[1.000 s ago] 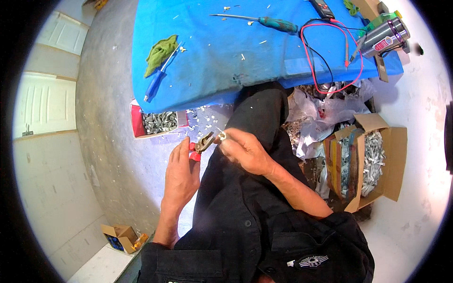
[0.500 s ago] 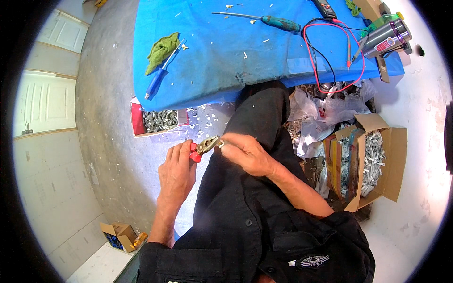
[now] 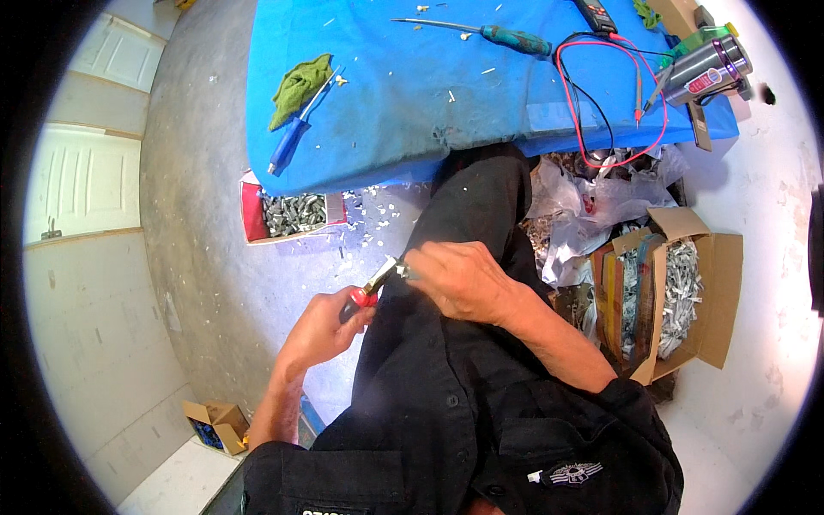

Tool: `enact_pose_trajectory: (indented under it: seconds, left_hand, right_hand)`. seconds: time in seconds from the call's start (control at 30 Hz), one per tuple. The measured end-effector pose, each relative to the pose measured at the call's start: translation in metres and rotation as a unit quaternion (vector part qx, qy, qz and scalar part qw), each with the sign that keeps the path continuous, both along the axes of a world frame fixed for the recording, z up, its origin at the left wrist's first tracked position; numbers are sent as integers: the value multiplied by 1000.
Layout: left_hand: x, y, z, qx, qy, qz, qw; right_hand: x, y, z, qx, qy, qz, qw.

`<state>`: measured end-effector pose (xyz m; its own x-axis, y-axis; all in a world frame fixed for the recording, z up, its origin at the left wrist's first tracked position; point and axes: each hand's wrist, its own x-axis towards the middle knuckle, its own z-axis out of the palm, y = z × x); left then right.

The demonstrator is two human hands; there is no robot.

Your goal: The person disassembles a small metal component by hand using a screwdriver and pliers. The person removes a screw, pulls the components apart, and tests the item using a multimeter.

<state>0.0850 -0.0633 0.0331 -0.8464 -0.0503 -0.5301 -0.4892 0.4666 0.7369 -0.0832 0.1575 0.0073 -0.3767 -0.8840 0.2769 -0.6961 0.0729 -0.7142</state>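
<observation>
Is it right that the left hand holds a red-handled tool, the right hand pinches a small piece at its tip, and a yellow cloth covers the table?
Not quite. The cloth covering the table is blue, not yellow, as the head view shows. The rest stands: the left hand holds the red-handled tool, and the right hand pinches a small piece at its tip.

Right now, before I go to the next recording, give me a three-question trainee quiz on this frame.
1. True or false: the left hand grips a red-handled tool.
2. Where does the green cloth lie? A) on the blue table B) in the open cardboard box C) on the floor
3. Fill in: the right hand meets the tool at its ____ end, over the person's lap.

Key: 1 true; 2 A; 3 metal tip.
</observation>
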Motion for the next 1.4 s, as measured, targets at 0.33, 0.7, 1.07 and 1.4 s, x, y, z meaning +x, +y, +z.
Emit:
enact_pose_trajectory:
  seconds: [0.33, 0.7, 1.07, 1.4]
  left_hand:
    - [3, 16, 6, 279, -112, 125, 945]
    - [3, 30, 15, 359, -120, 181, 908]
    - [4, 43, -12, 418, -72, 226, 877]
    - [-29, 62, 18, 357, -12, 76, 931]
  right_hand:
    - [4, -5, -19, -51, 34, -22, 998]
    - [20, -11, -43, -118, -84, -76, 986]
    - [37, -17, -41, -143, -226, -151, 952]
    - [44, -16, -53, -95, -253, -208, 940]
